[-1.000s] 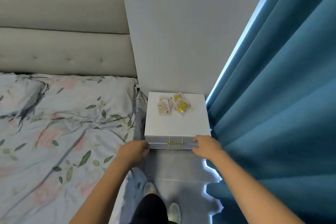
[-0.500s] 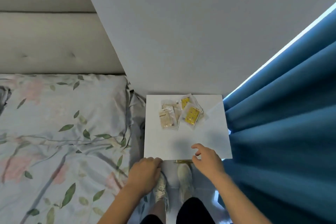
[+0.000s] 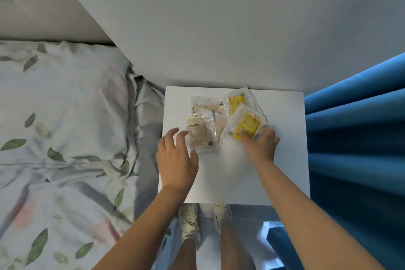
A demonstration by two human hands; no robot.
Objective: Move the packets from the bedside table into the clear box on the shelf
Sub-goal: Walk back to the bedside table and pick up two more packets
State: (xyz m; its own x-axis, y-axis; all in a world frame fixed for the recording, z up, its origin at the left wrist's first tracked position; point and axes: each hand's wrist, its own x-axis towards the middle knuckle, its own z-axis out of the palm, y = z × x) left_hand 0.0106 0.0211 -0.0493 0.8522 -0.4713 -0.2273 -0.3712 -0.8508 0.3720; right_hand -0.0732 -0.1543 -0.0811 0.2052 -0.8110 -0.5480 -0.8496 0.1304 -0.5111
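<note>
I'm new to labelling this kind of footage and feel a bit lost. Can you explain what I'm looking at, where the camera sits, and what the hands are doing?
There is no machine: a person wears a camera on the head, looking down at their own arms. A white bedside table stands between a bed and a blue curtain. On it lies a loose pile of packets. The right hand touches a yellow packet; whether it grips is blurred. The left hand, fingers spread, reaches a beige packet. Nothing is lifted yet.

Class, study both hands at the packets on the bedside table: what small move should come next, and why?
Probably close the left hand on the beige packet: its fingers are spread beside it, holding nothing, while the right hand already touches the yellow packet.
</note>
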